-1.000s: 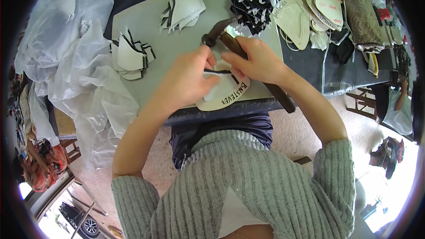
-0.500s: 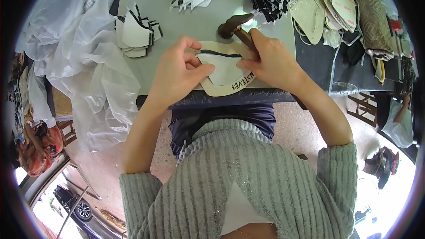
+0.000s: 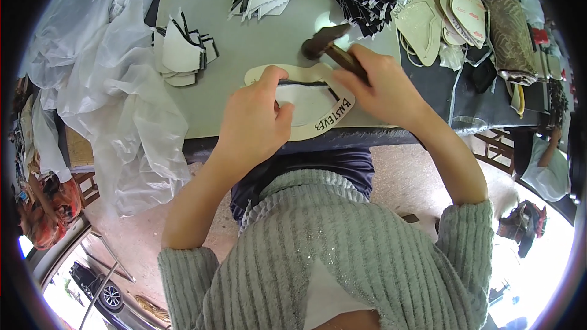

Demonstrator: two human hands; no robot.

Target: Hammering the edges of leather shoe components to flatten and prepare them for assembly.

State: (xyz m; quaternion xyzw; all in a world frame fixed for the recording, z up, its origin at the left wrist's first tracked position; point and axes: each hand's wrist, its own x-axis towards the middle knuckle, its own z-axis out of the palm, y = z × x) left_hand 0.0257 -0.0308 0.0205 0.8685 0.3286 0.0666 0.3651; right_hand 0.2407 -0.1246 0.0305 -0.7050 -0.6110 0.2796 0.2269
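Right hand point(image 3: 386, 87) shifted rightward; cream template point(image 3: 306, 73) beneath left hand point(image 3: 257, 116).

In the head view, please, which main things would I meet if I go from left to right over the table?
Clear plastic sheeting → left pile of white pieces → left hand → cream template, mostly between the hands → right hand → pile of cream pieces → brown patterned item.

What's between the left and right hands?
Between left hand and right hand lies a cream template, with a black-edged white piece within its outline; head view.
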